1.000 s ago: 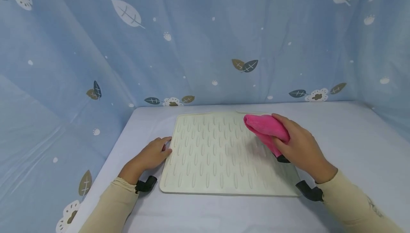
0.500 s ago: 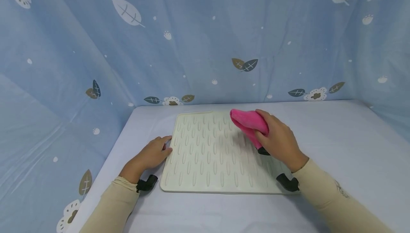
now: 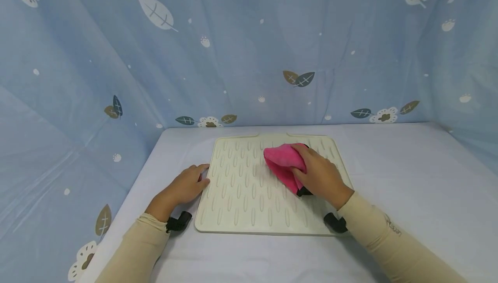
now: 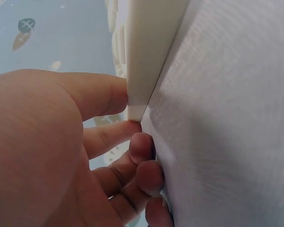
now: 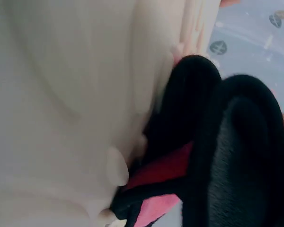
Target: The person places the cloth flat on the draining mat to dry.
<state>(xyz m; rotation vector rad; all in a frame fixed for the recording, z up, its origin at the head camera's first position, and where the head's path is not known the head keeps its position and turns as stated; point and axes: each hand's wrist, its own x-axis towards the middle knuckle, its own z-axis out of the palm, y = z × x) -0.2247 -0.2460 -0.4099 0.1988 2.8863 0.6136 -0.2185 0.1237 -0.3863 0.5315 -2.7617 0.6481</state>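
A cream mat point(image 3: 229, 227) with rows of raised oblong ridges lies flat on the table. My right hand point(image 3: 322, 173) grips a folded pink cloth point(image 3: 285, 157) with black edging, low over the mat right of its middle. Close up in the right wrist view, the cloth's thick black border point(image 5: 246, 156) sits right at the ridged surface. At the mat's left edge, the thumb and forefinger tips of my left hand point(image 3: 186, 186) rest against the side. The left wrist view shows those tips on the mat's edge point(image 4: 149, 42), with the other fingers loosely bent at the tabletop.
White cloth covers the table point(image 3: 408, 175). A blue curtain point(image 3: 249, 58) with printed leaves and flowers hangs behind it and along the left side. Each wrist carries a black camera mount, one of them point(image 3: 180, 221) close to the mat's lower left corner.
My right hand has moved left across the mat with the pink cloth, uncovering more of the mat's right side. The left hand has stayed at the left edge.
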